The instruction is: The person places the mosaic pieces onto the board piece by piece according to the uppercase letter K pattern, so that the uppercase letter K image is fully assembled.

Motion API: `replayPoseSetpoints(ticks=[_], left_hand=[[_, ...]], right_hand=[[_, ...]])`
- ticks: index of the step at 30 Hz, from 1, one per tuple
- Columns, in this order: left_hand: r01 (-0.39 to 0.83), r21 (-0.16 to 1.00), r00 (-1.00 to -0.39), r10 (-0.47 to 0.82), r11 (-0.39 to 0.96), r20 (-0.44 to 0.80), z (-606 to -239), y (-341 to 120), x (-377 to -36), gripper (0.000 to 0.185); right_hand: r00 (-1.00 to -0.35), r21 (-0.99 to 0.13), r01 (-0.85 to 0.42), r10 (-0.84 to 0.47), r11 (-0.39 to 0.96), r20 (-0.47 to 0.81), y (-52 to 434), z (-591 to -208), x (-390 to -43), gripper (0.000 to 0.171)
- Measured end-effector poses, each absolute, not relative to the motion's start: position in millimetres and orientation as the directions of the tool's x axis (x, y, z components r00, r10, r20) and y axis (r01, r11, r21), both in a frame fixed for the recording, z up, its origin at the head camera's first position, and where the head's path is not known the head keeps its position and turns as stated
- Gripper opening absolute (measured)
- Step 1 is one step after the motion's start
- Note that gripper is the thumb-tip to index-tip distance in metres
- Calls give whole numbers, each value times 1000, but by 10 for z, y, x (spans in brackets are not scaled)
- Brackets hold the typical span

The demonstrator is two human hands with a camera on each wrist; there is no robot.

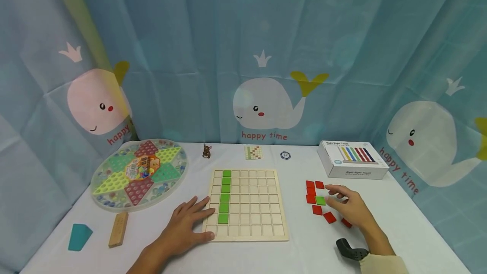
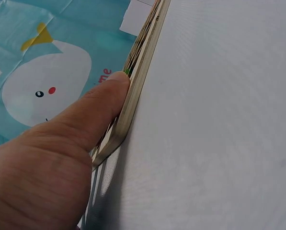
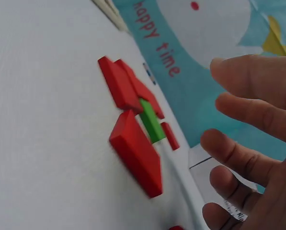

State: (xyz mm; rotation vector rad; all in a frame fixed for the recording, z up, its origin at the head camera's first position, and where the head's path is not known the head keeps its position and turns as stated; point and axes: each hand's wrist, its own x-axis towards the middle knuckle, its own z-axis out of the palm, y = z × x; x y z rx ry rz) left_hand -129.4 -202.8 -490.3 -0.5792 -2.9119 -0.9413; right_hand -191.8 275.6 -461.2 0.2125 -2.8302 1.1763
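A pale wooden grid board (image 1: 258,206) lies on the table, with several green tiles (image 1: 224,198) in a column near its left side. My left hand (image 1: 186,225) rests at the board's left edge with fingers spread. Its thumb (image 2: 97,108) presses on the board's rim near the front corner. To the right, my right hand (image 1: 351,208) is beside a loose green tile (image 1: 320,201) with several red tiles (image 1: 310,191) around it. The right wrist view shows its fingers apart and holding nothing, away from the green tile (image 3: 152,122) and the nearest red tile (image 3: 135,153).
A round Chinese checkers board (image 1: 152,189) lies at left. In front of it are a wooden block (image 1: 119,229) and a teal piece (image 1: 80,237). Along the back stand a small brown figurine (image 1: 206,151), a patterned card (image 1: 253,152), a chip (image 1: 285,155) and a box (image 1: 357,172).
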Motion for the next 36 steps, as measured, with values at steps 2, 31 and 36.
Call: replayPoseSetpoints(ticks=[2, 31, 36], left_hand=[[352, 559, -932, 337, 751, 134, -4906, -2029, -1287, 67], [330, 555, -939, 324, 764, 113, -4884, -2025, -1306, 67], [321, 556, -943, 314, 767, 111, -4892, -2025, -1300, 67]], right_hand=[[-991, -697, -136, -106, 704, 86, 2768, -4659, -1927, 42], [-995, -582, -82, -30, 809, 98, 2734, -4701, -1935, 34], [-990, -600, -98, -16, 794, 141, 2714, -4610, -1896, 33]])
